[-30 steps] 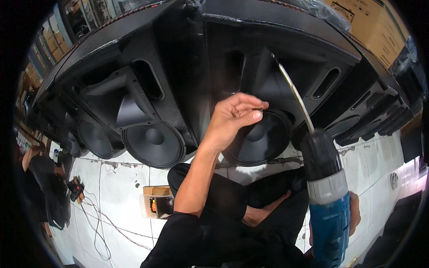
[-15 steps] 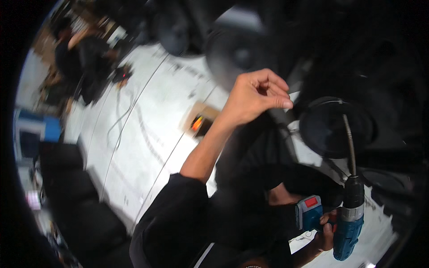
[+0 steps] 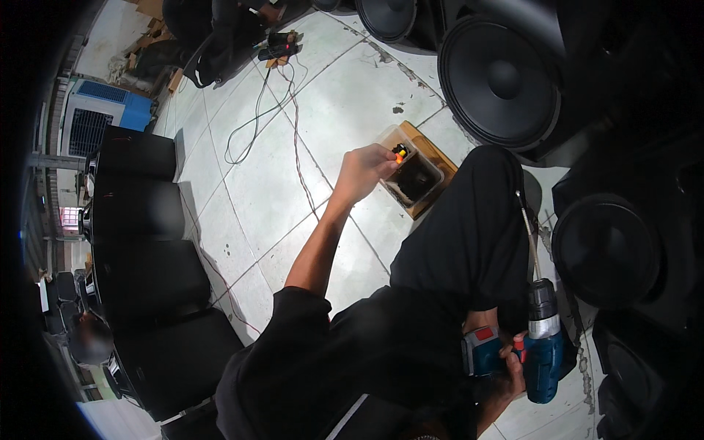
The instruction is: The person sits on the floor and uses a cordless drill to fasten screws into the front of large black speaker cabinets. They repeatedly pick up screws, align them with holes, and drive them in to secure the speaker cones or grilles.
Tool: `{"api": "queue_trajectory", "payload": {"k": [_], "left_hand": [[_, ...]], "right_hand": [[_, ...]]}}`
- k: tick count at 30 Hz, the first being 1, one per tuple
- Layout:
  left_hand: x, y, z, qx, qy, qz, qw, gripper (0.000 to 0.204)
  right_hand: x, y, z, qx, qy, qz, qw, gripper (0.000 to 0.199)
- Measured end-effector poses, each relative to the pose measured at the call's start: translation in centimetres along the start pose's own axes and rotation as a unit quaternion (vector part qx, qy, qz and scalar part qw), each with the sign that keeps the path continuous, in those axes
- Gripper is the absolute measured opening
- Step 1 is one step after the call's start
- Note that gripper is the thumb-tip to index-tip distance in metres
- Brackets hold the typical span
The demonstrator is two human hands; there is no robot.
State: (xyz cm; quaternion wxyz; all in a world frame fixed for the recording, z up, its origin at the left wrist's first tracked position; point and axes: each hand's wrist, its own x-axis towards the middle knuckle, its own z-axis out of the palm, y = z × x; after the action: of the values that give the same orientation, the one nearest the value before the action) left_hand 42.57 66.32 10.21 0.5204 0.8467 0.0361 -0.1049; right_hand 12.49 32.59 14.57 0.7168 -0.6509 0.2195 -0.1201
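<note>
My right hand (image 3: 512,370) is wrapped round the grip of a blue cordless drill (image 3: 544,363), a finger at its red trigger. A long, thin bit (image 3: 529,229) sticks out of the black chuck and points away from me, beside my right knee. On the floor ahead, a clear plastic box (image 3: 433,163) contains a mass of small dark pieces, too small to name. My left hand (image 3: 367,172) is at the box's left rim, fingers curled together. Its fingertips are beside a small orange and yellow object (image 3: 401,156) in the box; whether they grip anything is hidden.
Large black speakers (image 3: 502,81) line the right side, with another round cone (image 3: 607,249) near my knee. Black cabinets (image 3: 143,213) stand in a row at left. A loose cable (image 3: 257,117) crosses the tiled floor. Another person (image 3: 220,33) is at the far left.
My left hand has moved from near the speakers, leftward across the view, to the plastic box. The view has swung toward the right. The drill stays in my right hand.
</note>
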Motion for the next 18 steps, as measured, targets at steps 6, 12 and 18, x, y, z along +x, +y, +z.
{"api": "queue_trajectory", "payload": {"k": [6, 12, 18], "left_hand": [[2.0, -0.6, 1.1, 0.143, 0.033, 0.050, 0.988, 0.015], [3.3, -2.9, 1.2, 0.200, 0.066, 0.085, 0.974, 0.014], [4.0, -3.8, 0.0, 0.205, 0.127, 0.145, 0.959, 0.018]], "right_hand": [[-3.0, 1.2, 0.8, -0.074, 0.050, 0.076, 0.993, 0.027], [-4.8, 5.3, -2.0, -0.149, 0.068, 0.056, 0.985, 0.044], [-6.8, 10.2, -6.0, -0.229, 0.084, 0.022, 0.969, 0.061]]}}
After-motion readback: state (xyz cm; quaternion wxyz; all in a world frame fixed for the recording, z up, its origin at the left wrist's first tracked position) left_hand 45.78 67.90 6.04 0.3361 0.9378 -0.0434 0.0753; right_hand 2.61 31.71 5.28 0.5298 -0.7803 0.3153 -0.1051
